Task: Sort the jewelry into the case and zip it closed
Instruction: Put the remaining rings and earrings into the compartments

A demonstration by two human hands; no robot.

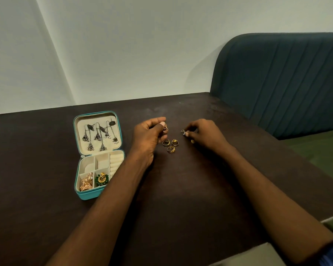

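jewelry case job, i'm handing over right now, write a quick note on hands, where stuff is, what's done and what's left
Left hand: fingers pinched on a small ring, held just above the table.
Right hand: fingers closed on another small piece; one gold ring lies under its fingers.
Teal jewelry case: open flat, left of the hands.
Done: silver dangle earrings hang in the lid; rose-gold earrings and green-and-gold earrings sit in the two front compartments.
Left: three gold rings lie loose on the dark table between the hands. The ring rolls look empty. Then zip the case closed.
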